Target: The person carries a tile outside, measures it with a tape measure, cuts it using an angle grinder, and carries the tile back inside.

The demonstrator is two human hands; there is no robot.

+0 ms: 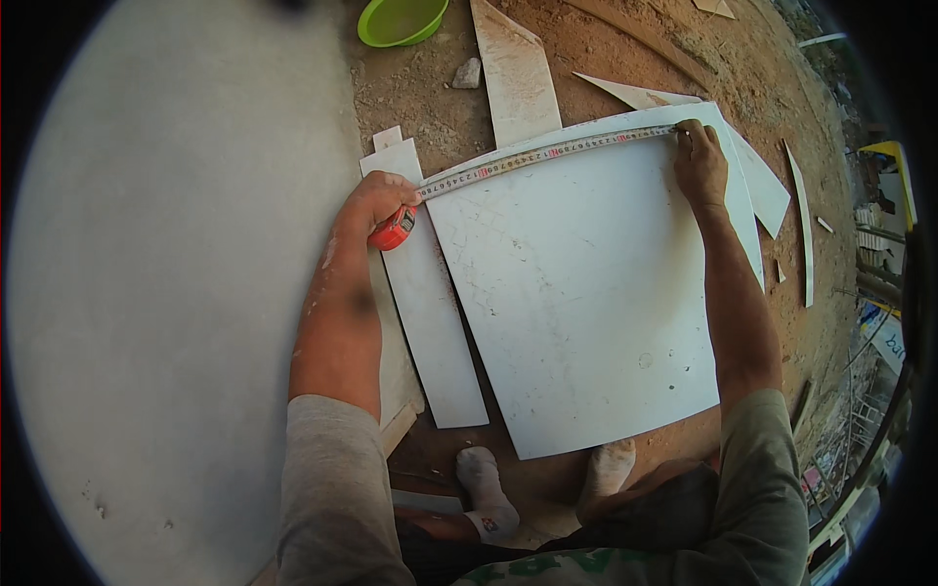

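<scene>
A tape measure (393, 230) with a red case is gripped in my left hand (379, 198), over the top of a narrow white strip of board. Its pulled-out blade (547, 153) runs to the right across the far part of a large white board (586, 303). At the blade's other end, near the board's far right corner, the fingers of my right hand (700, 161) pinch the tip. The large board lies flat, with scratches and a few dark specks on its face. Beside its left edge lies the narrow strip (435, 322), a thin dark gap between them.
A smooth grey surface (176, 293) fills the left side. On the reddish dirt beyond lie a green basin (401, 21), a stone (467, 73) and an off-white board piece (516, 73). Narrow offcuts (799, 225) lie at right. My socked feet (484, 488) are at the board's near edge.
</scene>
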